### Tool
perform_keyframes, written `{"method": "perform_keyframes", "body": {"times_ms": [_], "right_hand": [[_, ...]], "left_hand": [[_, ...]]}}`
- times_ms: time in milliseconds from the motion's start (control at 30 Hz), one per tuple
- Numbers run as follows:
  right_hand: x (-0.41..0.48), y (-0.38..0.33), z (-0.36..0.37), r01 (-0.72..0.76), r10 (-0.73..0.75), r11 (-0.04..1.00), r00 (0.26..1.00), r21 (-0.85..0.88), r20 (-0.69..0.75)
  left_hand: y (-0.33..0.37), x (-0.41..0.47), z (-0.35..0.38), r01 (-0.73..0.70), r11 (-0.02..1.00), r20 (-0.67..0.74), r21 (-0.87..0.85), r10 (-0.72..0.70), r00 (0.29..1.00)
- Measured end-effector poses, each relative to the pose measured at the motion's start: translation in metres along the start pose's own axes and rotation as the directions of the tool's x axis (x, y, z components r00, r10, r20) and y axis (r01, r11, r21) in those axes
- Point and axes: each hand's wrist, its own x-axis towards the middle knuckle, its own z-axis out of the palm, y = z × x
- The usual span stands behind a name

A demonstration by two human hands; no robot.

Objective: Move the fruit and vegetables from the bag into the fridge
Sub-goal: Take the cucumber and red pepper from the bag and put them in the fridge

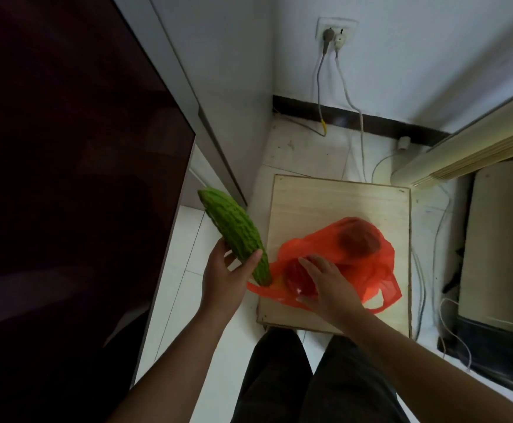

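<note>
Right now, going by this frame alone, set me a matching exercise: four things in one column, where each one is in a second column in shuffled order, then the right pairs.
Things
1. bitter gourd
2. orange bag
3. red fruit
4. two plugs

Places
A. in the wall socket
B. gripped by the right hand at the bag's mouth
C. lying on the wooden board
D. held in the left hand

Pairs: 1-D, 2-C, 3-B, 4-A
</note>
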Motion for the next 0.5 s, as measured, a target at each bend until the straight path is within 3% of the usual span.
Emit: {"method": "perform_keyframes", "body": {"times_ms": [267,500], "right_hand": [[-0.017,-0.004,-0.016,-0.01,0.013,0.999,0.999,0.052,-0.053],[-0.064,-0.022,-0.068,0.075,-0.039,0.984,0.975,0.162,-0.219]], "left_hand": [[0.015,-0.011,-0.005,-0.053,0.998,0.033,0.022,0.052,0.998],[0.055,-0.045,-0.006,-0.155,0.987,0.061,0.046,0.152,0.986]]}}
